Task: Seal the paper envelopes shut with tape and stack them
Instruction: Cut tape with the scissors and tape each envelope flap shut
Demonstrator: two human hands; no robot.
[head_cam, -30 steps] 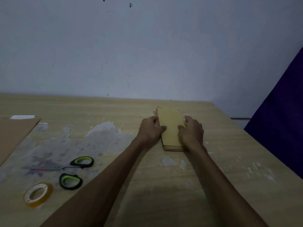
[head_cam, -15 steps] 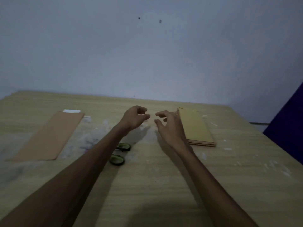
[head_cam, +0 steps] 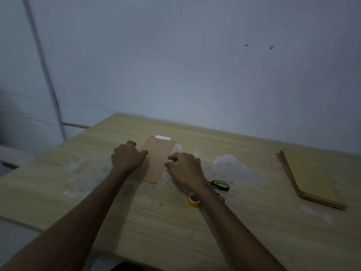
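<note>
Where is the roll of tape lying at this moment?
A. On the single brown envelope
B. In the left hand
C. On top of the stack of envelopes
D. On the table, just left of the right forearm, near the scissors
D: the tape sits on the table beside the right forearm, close to the scissors, apart from the stack and the envelope.

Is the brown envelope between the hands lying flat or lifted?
Flat: the brown envelope lies against the table; no raised edge shows.
</note>
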